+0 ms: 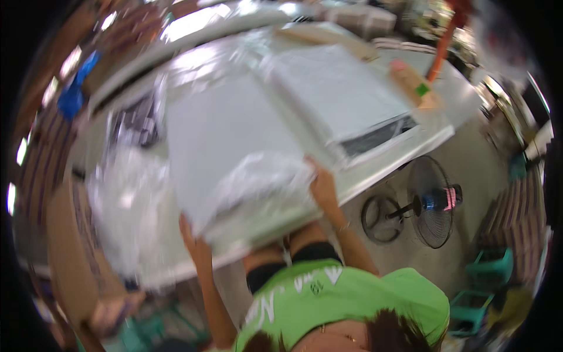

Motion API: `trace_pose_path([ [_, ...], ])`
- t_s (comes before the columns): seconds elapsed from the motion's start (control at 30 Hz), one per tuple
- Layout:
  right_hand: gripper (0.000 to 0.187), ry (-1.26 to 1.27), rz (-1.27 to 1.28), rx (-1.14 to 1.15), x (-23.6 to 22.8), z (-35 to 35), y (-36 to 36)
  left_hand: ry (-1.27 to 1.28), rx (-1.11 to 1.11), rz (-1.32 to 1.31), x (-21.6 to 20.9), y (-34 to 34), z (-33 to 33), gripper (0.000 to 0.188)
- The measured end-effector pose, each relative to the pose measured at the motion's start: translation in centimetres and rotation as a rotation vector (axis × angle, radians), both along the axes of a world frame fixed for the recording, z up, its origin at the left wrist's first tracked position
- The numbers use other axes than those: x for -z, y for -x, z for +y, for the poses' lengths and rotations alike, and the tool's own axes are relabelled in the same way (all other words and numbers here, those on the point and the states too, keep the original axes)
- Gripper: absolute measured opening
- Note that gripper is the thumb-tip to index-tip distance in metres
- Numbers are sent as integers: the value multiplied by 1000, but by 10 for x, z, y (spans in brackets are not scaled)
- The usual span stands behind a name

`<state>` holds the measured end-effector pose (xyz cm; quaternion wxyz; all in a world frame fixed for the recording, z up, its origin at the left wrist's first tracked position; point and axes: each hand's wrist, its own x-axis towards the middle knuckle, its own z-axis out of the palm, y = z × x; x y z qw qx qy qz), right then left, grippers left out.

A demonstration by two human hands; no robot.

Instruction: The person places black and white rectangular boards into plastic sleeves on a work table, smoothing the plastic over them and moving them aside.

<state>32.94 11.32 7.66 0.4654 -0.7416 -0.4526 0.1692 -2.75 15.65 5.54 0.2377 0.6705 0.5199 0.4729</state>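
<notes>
White rectangular package (229, 123), crinkled clear plastic (264, 176) at its near end, hands (321, 185) grasping its near corners

Your pale table (381, 162) is carrying plenty: right before you a broad white sheet (229, 129) is lying, and a white package (343, 88) is resting to its right. Crumpled clear plastic (132, 199) is bulging at left, nearer you than a dark-patterned packet (138, 120).

To your right, a pedestal fan (431, 202) stands on the grey floor (404, 258) beside the pale table (366, 173); turquoise stools (494, 267) stand near striped brown stacks (516, 217). Bright patches of light (22, 151) dot your far left.
</notes>
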Motion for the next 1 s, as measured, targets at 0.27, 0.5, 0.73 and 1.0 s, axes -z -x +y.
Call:
trace_pose_path([
  [0.27, 57, -212, -219, -47, -32, -6, 13, 79, -56, 1, -34, -2, -5, 74],
  [0.5, 57, -483, -94, -111, -65, -1, 2, -84, -79, -238, -64, 0, 1, 69],
  [0.73, 31, -643, -110, -90, -101, 2, -23, -406, -100, -203, -117, 15, 13, 40],
  [1.0, 30, -848, -329, -160, -189, 36, -80, -454, -2, -566, -243, 8, 70, 31],
])
